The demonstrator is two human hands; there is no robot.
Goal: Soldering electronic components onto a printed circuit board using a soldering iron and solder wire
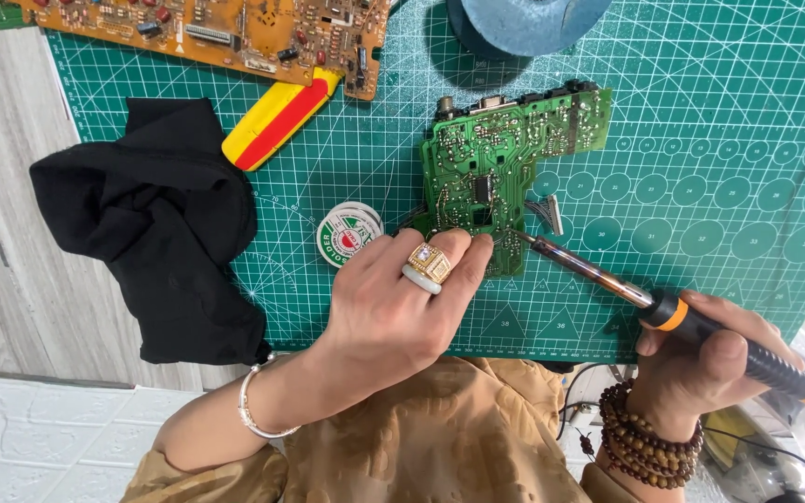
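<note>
While pinning the green circuit board [505, 168] with left hand [393, 307] fingers pressed flat, gripped soldering iron [701, 326] in closed right hand [701, 368], tip touching board's lower edge.

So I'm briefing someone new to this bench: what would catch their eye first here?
The green circuit board at the centre of the cutting mat, pressed down by the left hand while the right hand brings a soldering iron tip to its lower edge. Left of it lies a crumpled black cloth.
</note>
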